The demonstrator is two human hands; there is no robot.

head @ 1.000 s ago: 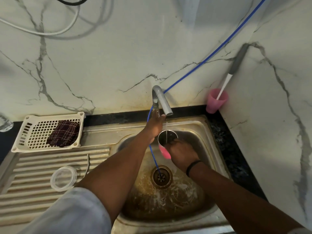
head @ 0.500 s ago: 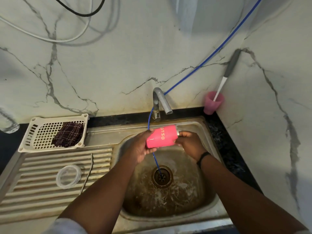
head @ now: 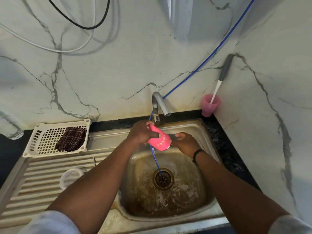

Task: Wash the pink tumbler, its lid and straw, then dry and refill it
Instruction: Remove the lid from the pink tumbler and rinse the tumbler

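Pink tumbler (head: 159,141) read roughly "OTSO", upside down. Left hand (head: 141,133) gripped its base; right hand (head: 184,143) fingers curled at its mouth, over sink (head: 199,130).

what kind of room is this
Most likely a home kitchen: a stained steel sink with ribbed drainboard, a grey metal tap on a marble-patterned wall, and a folded dark checked cloth in a white basket.

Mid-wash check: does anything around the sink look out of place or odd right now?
Yes, one thing: a thin blue hose runs down the marble wall, past the tap, and ends in the sink drain. The sink basin is brown-stained. The pink tumbler is held tilted in both hands, nothing spilled.
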